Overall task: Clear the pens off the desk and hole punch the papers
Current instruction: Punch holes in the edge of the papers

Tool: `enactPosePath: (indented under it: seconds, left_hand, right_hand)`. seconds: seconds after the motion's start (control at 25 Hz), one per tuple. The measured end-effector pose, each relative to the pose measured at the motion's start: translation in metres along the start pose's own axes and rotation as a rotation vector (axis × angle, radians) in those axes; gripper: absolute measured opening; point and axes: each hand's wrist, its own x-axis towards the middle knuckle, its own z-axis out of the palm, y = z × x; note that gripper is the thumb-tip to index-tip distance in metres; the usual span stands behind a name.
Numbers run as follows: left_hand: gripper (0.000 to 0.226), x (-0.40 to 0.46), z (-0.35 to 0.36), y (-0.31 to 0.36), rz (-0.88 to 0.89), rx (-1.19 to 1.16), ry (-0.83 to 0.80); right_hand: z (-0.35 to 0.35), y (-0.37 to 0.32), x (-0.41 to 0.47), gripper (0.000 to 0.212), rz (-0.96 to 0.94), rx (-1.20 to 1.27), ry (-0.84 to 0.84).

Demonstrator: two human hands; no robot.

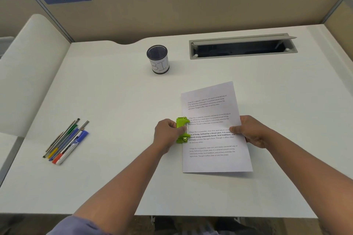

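Observation:
A printed white paper (212, 120) lies on the white desk (114, 110), right of centre. A lime-green hole punch (182, 129) sits over the paper's left edge. My left hand (166, 133) grips the punch from the left. My right hand (250, 131) pinches the paper's right edge, thumb on top of the sheet. Several pens and markers (66, 141) lie in a loose bundle at the desk's left side, well apart from both hands. A black mesh cup (158, 58) with a white label stands upright behind the paper.
An open grey cable tray (242, 46) is set into the desk at the back right. Beige partition walls (191, 9) close the back and sides. A cream padded surface (28, 74) borders the desk's left.

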Motion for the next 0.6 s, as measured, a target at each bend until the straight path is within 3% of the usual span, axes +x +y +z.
enactPosePath:
  seconds: [0.6]
  left_hand:
    - [0.039, 0.0030, 0.0000, -0.0016, -0.007, 0.013, -0.008]
  right_hand:
    - [-0.0002, 0.0029, 0.0001, 0.029, 0.007, 0.043, 0.003]
